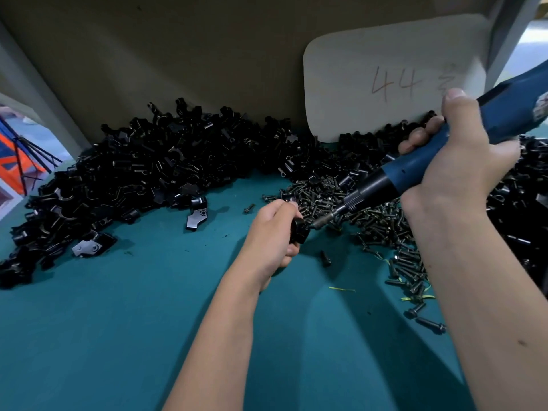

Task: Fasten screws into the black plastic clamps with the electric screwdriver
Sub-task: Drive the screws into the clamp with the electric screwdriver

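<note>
Black plastic clamp [299,231] held just above the teal desk [118,336], centre of view. Small, rigid moulded part; likely light, smooth-faced, apt to twist under driver torque. Best gripped round the body, well clear of the screw hole, as done here. Mostly hidden by fingers; exact shape hard to tell.

Left hand [274,235] wrapped round clamp, fingers curled tight, thumb on top. Screw itself not discernible at the bit.

Electric screwdriver [415,170], blue body with black nose, slanted down from upper right; bit tip [318,222] meeting the clamp's right side. Probably heavier than the clamp, stiff, secure to hold by the barrel. Right hand [453,149] closed round the barrel, thumb up along it.

Loose screw pile [370,209] just behind and right of the hands, spilling toward the near right edge. Single stray screw [325,258] on desk just below clamp.

Large heap of clamps [142,161] across left and rear, well apart from hands. Card marked "44" [394,81] leaning on back wall.
</note>
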`<state>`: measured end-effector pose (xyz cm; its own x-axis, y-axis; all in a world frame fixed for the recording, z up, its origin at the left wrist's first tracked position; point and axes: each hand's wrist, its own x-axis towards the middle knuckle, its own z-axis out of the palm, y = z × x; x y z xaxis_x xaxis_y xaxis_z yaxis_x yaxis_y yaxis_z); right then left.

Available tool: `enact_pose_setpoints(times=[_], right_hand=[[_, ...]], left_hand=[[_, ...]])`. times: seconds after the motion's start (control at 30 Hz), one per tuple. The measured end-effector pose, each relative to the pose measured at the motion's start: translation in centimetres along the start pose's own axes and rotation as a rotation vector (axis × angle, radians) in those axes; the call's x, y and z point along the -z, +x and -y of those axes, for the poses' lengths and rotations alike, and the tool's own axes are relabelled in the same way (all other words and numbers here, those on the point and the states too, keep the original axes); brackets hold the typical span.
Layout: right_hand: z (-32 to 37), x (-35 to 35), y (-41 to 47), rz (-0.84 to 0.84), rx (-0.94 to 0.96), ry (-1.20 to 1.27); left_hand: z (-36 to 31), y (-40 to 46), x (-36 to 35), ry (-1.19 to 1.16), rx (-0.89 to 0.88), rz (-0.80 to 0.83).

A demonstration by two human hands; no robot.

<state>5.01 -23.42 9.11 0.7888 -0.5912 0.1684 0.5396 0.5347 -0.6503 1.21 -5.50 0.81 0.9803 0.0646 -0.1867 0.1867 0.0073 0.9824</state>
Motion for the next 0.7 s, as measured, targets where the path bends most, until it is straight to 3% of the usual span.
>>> enact_pose_setpoints(times=[0.53,0.7], right_hand=[[-0.41,0.29,0.16,0.055,-0.071,-0.042],[-0.53,0.27,0.02,0.089,-0.077,-0.047]], left_hand=[[0.25,-0.41,0.43,0.611,-0.414,0.056],[0.49,-0.06,0.64,0.653,-0.453,0.06]])
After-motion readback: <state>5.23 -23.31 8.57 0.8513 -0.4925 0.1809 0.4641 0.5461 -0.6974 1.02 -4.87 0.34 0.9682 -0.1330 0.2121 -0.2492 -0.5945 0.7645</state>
